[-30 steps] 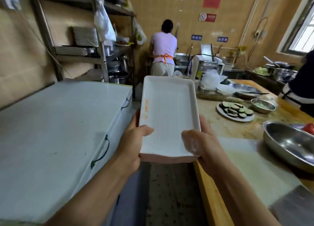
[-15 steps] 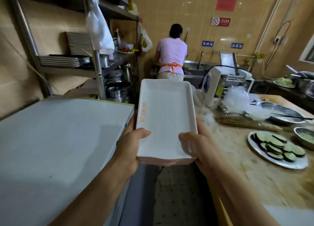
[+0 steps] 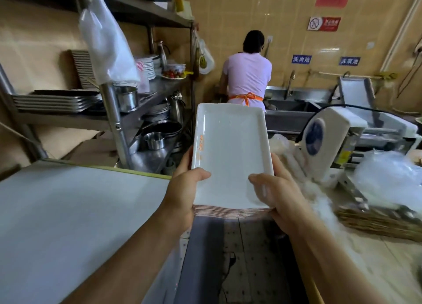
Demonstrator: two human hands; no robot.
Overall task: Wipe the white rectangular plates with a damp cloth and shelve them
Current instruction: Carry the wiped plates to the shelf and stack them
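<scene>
Squarely between left hand (image 3: 182, 191) and right hand (image 3: 277, 189), stack of plates (image 3: 230, 157).

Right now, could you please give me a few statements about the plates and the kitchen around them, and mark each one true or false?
1. Both hands, left and right, hold a stack of white rectangular plates. True.
2. The stack rests on the white chest to the left. False: it is carried in the air above the aisle floor.
3. The top plate bears an orange marking along its left rim. True.
4. The person in the pink shirt faces the camera. False: their back is turned, at the steel sink.
5. The metal shelf rack stands on the right. False: it stands on the left, behind the chest.
</scene>
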